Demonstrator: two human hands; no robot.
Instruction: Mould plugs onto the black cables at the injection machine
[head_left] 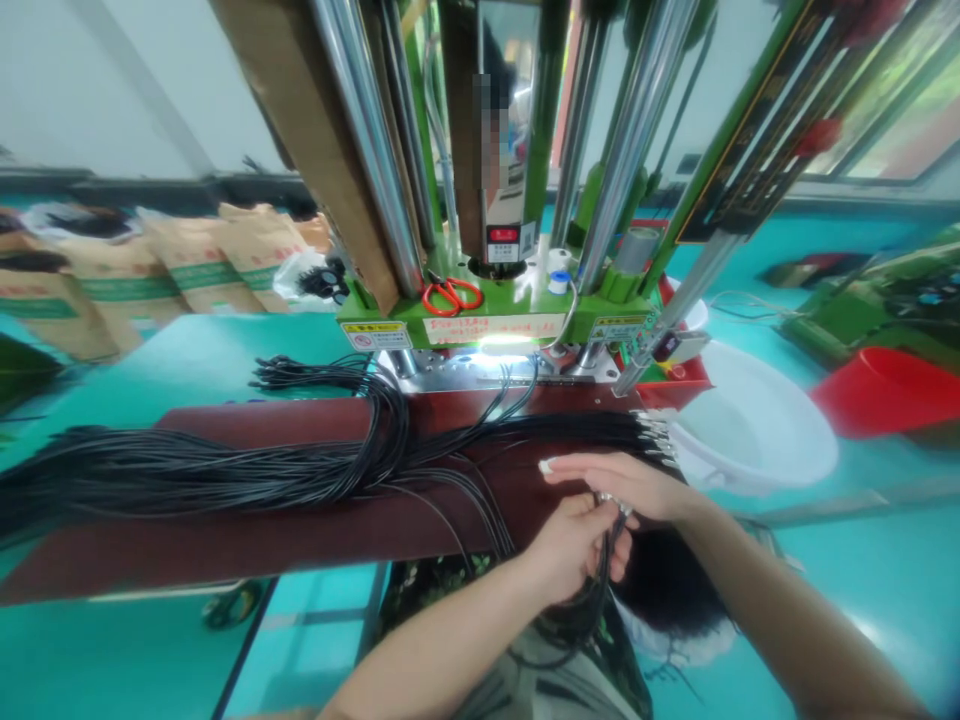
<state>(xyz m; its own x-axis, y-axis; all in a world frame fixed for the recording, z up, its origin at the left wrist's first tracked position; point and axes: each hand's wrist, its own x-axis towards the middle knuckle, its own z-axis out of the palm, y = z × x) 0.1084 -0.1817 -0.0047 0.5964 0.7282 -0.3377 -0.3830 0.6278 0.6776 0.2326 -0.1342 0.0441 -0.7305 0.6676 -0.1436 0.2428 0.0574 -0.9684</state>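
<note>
Near the front edge of the brown board, my left hand (577, 545) is closed around a small bunch of black cables (606, 560). Their silvery metal ends (613, 503) stick out at the top of the fist, and the cables hang down towards my lap. My right hand (626, 482) lies flat against those ends, fingers stretched out to the left and something white on one fingertip. Beyond both hands, a row of cables with metal tips (654, 435) lies on the board. A thick bundle of black cables (300, 475) spreads across its left side.
A green press (480, 310) with steel columns stands behind the brown board (247, 540); cable ends reach its lit plate. Red-handled scissors (452, 296) lie on the press. To the right are a white basin (810, 440) and a red bucket (892, 395). Paper sacks (120, 275) line the back left.
</note>
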